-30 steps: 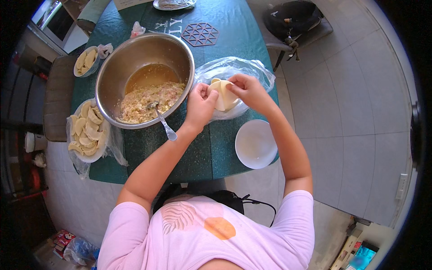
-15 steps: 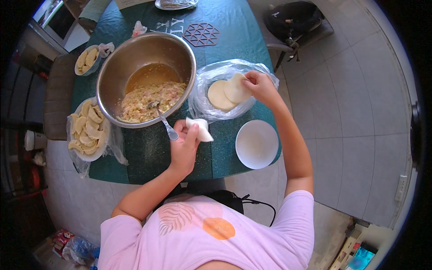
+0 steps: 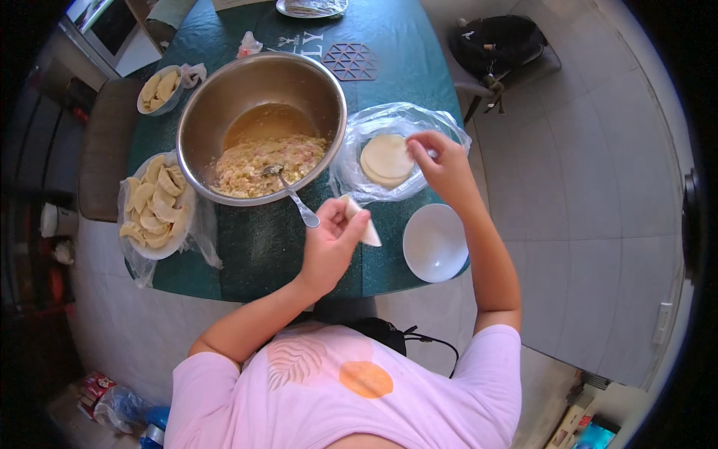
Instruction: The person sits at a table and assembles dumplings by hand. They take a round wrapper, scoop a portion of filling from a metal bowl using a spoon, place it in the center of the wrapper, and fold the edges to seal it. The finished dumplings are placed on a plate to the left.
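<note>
My left hand (image 3: 329, 243) holds a pale round dumpling wrapper (image 3: 362, 222) above the near edge of the green table (image 3: 254, 247). My right hand (image 3: 443, 161) rests with pinched fingers at the right rim of a stack of wrappers (image 3: 385, 159) lying on a clear plastic bag (image 3: 351, 176). A large steel bowl (image 3: 224, 90) of minced filling (image 3: 254, 165) stands to the left, and a spoon (image 3: 293, 198) leans out of it toward my left hand.
A plate of folded dumplings (image 3: 155, 203) sits at the table's left edge, a smaller bowl of dumplings (image 3: 158, 88) beyond it. An empty white bowl (image 3: 435, 243) is near my right forearm. A trivet (image 3: 350, 61) and a dark chair (image 3: 501, 46) lie farther off.
My left hand took a wrapper from the stack and drew it back toward me, past the spoon handle. My right hand stayed at the stack.
</note>
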Demonstrator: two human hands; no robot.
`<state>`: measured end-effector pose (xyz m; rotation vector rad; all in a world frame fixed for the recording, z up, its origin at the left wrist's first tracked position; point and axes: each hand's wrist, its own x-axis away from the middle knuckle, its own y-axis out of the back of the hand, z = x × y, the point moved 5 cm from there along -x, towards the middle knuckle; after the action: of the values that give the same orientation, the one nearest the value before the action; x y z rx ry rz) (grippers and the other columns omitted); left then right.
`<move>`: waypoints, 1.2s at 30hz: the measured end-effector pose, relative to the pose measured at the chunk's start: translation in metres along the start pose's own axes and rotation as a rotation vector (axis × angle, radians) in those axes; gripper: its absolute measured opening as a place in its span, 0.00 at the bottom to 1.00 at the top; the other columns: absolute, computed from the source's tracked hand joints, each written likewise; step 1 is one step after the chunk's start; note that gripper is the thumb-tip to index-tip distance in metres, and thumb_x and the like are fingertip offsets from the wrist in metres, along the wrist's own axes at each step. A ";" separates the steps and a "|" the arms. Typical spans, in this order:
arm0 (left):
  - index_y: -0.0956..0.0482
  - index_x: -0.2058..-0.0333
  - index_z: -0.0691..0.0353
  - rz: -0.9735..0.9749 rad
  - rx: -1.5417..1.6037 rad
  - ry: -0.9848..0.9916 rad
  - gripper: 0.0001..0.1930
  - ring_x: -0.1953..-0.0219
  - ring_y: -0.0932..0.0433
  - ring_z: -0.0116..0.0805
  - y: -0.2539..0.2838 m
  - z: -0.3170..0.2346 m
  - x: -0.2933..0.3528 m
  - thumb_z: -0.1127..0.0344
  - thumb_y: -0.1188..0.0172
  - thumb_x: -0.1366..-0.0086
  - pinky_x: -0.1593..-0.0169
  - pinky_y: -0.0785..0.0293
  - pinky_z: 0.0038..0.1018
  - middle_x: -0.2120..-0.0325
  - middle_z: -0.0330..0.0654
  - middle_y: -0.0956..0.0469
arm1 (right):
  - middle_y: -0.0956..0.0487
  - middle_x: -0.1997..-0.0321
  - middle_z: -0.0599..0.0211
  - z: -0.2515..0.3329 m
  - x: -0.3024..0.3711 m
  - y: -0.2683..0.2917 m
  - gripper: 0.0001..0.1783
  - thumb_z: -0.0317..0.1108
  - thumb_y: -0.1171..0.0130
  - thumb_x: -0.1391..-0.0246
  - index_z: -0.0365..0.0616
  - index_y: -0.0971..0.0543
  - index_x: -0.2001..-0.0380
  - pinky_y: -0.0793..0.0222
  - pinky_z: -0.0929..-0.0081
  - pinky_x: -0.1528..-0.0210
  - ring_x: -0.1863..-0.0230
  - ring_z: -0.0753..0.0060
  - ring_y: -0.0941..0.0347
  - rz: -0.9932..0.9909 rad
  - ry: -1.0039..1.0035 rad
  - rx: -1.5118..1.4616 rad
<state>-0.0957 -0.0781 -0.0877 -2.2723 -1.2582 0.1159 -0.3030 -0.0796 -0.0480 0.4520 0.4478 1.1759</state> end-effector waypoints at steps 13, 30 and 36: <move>0.31 0.62 0.67 0.072 -0.822 -0.566 0.19 0.72 0.28 0.31 -0.033 -0.035 -0.015 0.65 0.34 0.48 0.66 0.30 0.25 0.72 0.42 0.28 | 0.25 0.56 0.61 0.006 0.061 -0.028 0.21 0.41 0.54 0.40 0.35 0.31 0.52 0.28 0.71 0.54 0.57 0.70 0.26 0.208 -0.690 -1.106; 0.32 0.56 0.67 0.331 0.042 0.344 0.18 0.60 0.25 0.28 0.010 0.002 -0.013 0.64 0.40 0.41 0.56 0.28 0.24 0.64 0.41 0.25 | 0.25 0.54 0.59 0.024 0.071 -0.030 0.20 0.40 0.51 0.40 0.33 0.30 0.53 0.27 0.72 0.53 0.56 0.70 0.25 0.325 -0.699 -1.064; 0.35 0.47 0.65 0.430 0.402 0.576 0.21 0.51 0.28 0.32 0.006 0.002 0.009 0.58 0.53 0.33 0.47 0.32 0.29 0.53 0.42 0.28 | 0.24 0.55 0.63 0.035 0.075 -0.052 0.19 0.40 0.50 0.40 0.37 0.30 0.51 0.29 0.75 0.55 0.56 0.74 0.27 0.524 -0.597 -0.697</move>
<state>-0.0870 -0.0727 -0.0908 -1.9781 -0.4015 -0.1176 -0.2192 -0.0289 -0.0554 0.2867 -0.6261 1.5238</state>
